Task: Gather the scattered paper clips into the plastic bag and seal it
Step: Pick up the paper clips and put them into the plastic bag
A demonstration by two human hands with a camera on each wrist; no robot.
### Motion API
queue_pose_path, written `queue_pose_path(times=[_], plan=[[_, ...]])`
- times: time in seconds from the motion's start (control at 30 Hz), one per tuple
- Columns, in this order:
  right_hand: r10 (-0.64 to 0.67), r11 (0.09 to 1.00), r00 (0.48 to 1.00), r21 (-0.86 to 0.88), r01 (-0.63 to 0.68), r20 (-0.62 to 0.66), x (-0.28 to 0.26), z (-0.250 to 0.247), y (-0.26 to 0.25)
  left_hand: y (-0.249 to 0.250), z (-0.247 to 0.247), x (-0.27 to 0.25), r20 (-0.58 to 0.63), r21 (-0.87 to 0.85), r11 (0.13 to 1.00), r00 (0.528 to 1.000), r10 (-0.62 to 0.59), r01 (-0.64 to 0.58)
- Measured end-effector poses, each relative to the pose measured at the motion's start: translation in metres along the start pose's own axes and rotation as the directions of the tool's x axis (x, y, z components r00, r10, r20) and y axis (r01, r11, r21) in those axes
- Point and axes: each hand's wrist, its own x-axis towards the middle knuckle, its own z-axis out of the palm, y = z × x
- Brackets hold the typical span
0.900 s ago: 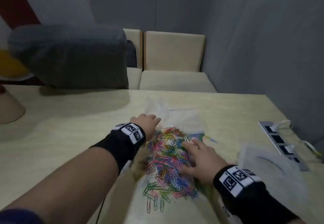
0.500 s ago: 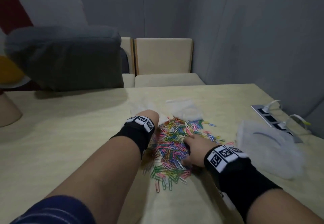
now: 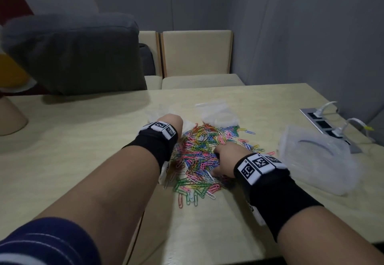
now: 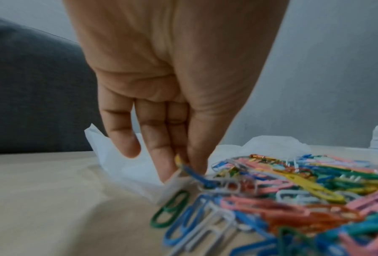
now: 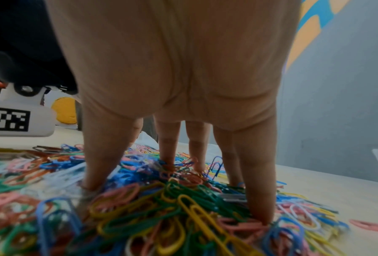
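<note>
Paper clips (image 3: 204,156): a loose, many-coloured heap near the middle of the table (image 3: 83,144), thinning toward the near edge and toward the right edge. None in the bag yet, by the look of it.

Plastic bag (image 4: 128,166): clear, crumpled, at the far-left fringe of the heap. A second piece of clear plastic (image 3: 218,113) lies at the heap's far side, toward the far edge of the table; whether it belongs to the same bag, cannot tell.

Left hand (image 3: 171,120): at the heap's far-left margin. Left wrist view shows its fingers (image 4: 161,155) pointing down and close together, thumb opposite, pinching the bag's edge with a clip or two caught in the pinch.

Right hand (image 3: 225,158): planted on the heap's right side, nearer the bulk of the clips. Its fingers (image 5: 260,199) are spread apart, tips down among the clips like a rake, holding nothing.

Key relation: the heap lies between the hands, the bag mouth away and leftward from the right fingers. A sweep would need to run that way, judging from this. Heap's long axis runs roughly near edge to far edge.

Writing: none readable. Square black-and-white code markers on both wristbands (image 3: 257,166); one more such marker on a white block (image 5: 10,121).
</note>
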Motion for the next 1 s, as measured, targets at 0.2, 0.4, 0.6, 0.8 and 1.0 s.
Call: queue_pose_path(times=[0.2,0.4,0.6,0.8,1.0], plan=[[0.030,0.998,0.997,-0.060,-0.034,-0.075,0.002,0.003,-0.005,0.004,-0.021,-0.027,-0.094,-0.120,0.992,0.995,0.013,-0.024],[0.112,0.994,0.988,0.017,-0.111,-0.105,0.005,0.000,-0.001,0.003,-0.026,-0.056,-0.202,-0.368,0.923,0.979,0.036,-0.110],[0.244,0.952,0.954,0.229,-0.201,-0.177,0.003,-0.006,0.006,0.010,-0.017,-0.064,-0.329,-0.474,0.860,0.944,0.027,-0.190],[0.327,0.840,0.917,0.515,-0.171,-0.228,-0.009,-0.012,0.021,0.023,-0.007,-0.068,-0.328,-0.518,0.833,0.945,0.018,-0.196],[0.321,0.655,0.912,0.755,-0.021,-0.254,-0.013,-0.014,0.034,0.045,-0.007,-0.072,-0.291,-0.528,0.821,0.954,0.065,-0.217]])
